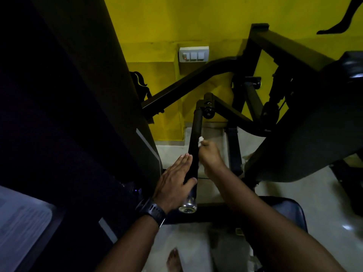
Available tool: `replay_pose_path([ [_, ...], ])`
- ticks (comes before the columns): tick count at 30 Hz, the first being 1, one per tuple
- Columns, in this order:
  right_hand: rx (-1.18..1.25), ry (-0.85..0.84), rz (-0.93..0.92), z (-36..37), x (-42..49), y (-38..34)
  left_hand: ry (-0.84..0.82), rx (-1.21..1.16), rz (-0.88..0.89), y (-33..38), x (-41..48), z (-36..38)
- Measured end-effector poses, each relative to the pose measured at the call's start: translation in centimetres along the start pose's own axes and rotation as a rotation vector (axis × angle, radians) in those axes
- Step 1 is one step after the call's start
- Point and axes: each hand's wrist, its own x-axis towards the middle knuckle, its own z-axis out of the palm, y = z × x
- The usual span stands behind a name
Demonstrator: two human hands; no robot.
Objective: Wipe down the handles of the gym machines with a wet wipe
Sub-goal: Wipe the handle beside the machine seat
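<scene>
A long black foam-covered handle (196, 130) of a gym machine runs from the middle of the view down toward me and ends in a shiny chrome cap (188, 206). My right hand (209, 156) pinches a crumpled white wet wipe (200, 141) against the handle's right side, about halfway along. My left hand (174, 183), with a dark watch on its wrist, rests on the lower part of the handle with straight fingers along its left side and the thumb across it.
A dark machine column (88, 95) fills the left. Black frame bars (186, 83) and a padded seat back (314, 124) stand to the right. Behind is a yellow wall with a white switch plate (193, 54). A bare foot (173, 262) shows on the pale tiled floor.
</scene>
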Motion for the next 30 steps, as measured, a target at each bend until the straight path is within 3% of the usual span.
replay_pose_path([
  [5, 0.098, 0.012, 0.162, 0.0, 1.2, -1.8, 0.005, 0.020, 0.006, 0.3, 0.5, -0.1],
  [10, 0.035, 0.020, 0.104, -0.1, 0.0, -1.2, -0.003, 0.040, 0.013, 0.3, 0.9, 0.0],
  [13, 0.170, 0.007, 0.243, -0.7, 0.6, -2.5, -0.011, 0.037, 0.016, 0.3, 0.8, 0.1],
  [19, 0.262, -0.113, 0.318, -1.2, -0.1, -0.8, -0.009, 0.041, 0.017, 0.4, 0.8, 0.0],
  [22, 0.378, -0.074, 0.369, -1.3, 0.6, -2.4, -0.011, 0.038, 0.015, 0.4, 0.7, -0.1],
  [25, 0.295, -0.018, 0.244, -0.4, -0.5, -1.2, -0.019, 0.031, 0.012, 0.4, 0.6, -0.1],
  [30, -0.037, 0.125, -0.132, 0.5, 0.8, -0.2, -0.015, 0.026, 0.006, 0.6, 0.6, -0.2],
])
